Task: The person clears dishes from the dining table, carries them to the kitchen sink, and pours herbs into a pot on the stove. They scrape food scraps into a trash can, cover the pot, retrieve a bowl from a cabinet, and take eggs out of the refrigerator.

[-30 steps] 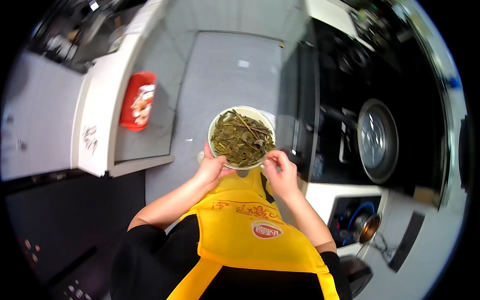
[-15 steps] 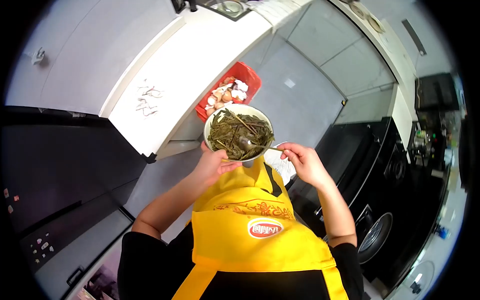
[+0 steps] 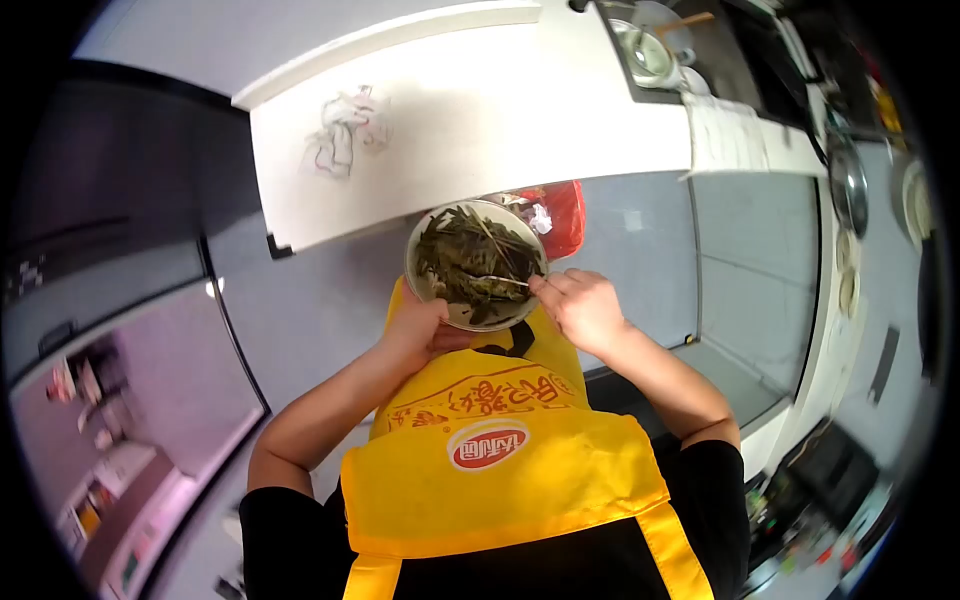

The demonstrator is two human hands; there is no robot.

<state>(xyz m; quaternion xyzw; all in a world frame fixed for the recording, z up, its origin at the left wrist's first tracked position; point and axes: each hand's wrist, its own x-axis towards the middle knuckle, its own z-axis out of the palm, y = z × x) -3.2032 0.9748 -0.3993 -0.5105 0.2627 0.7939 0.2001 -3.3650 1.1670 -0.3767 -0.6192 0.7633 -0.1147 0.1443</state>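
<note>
A pale bowl [image 3: 487,328] is held in front of the yellow apron, with my left hand [image 3: 420,333] gripping its lower left rim. Dark green cooked leaves and stalks [image 3: 462,245] fill it. My right hand [image 3: 582,308], at the bowl's right side, is closed on the thin handle of a metal spoon [image 3: 508,282]. The spoon's head is sunk among the leaves and mostly hidden. The fingers of my left hand under the bowl are out of sight.
Just beyond the bowl, a red bin [image 3: 568,225] with waste stands by the white counter [image 3: 450,130]. A crumpled clear plastic piece [image 3: 345,135] lies on the counter. To the far right, a pot [image 3: 648,58] sits in the sink area near a white cloth [image 3: 725,135].
My body and view have turned left along the counter. The bowl stays in my left hand and now covers part of the red bin. My right hand has moved closer to the bowl's rim.
</note>
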